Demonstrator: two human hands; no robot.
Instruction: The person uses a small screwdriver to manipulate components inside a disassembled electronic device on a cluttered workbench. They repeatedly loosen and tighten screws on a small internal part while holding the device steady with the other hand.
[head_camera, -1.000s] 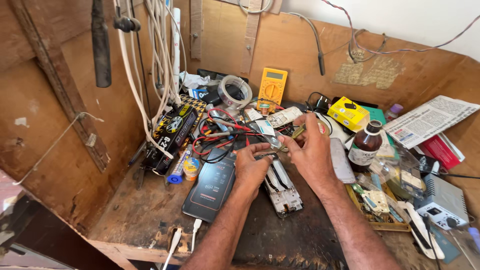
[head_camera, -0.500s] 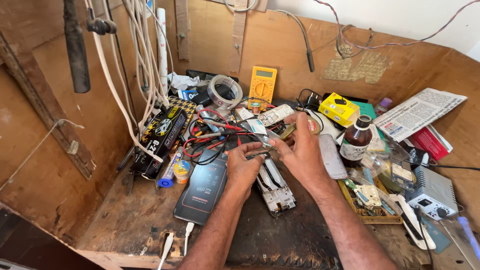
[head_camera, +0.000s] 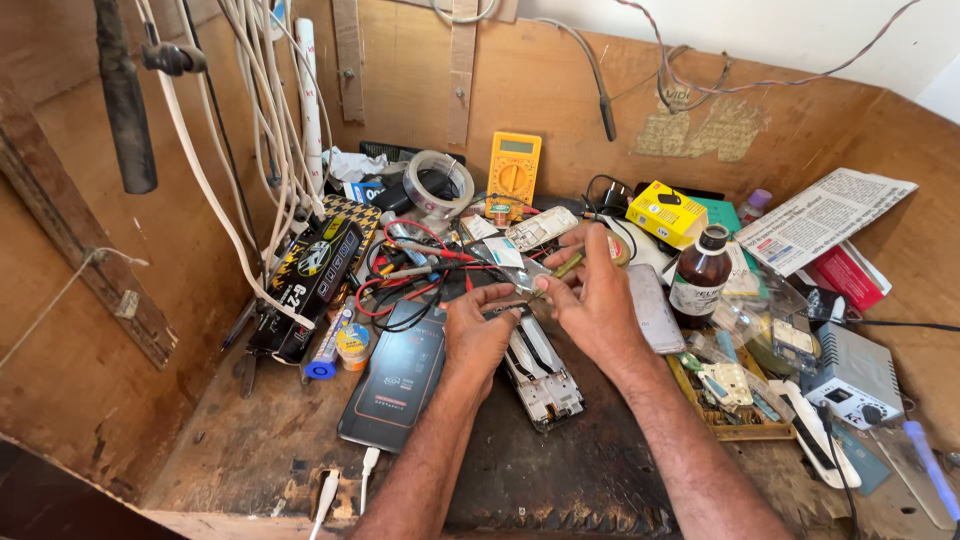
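Opened phone (head_camera: 540, 365) between smartphone (head_camera: 395, 375) left and bottle (head_camera: 699, 275) right.

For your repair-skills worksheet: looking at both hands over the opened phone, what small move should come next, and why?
Probably lower the thin tool pinched in the right hand toward the opened phone frame, since the left hand already presses on the frame's top edge and the tool tip hovers just above it.

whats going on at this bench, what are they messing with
A person works with both bare hands over an opened phone that lies with its insides showing on a dark mat. The left hand rests on the phone's upper end, and the right hand pinches a small thin tool or part just above it; what exactly it is cannot be told. Another phone lies screen-up to the left. A yellow multimeter, a brown bottle and red and black wires crowd the wooden bench.
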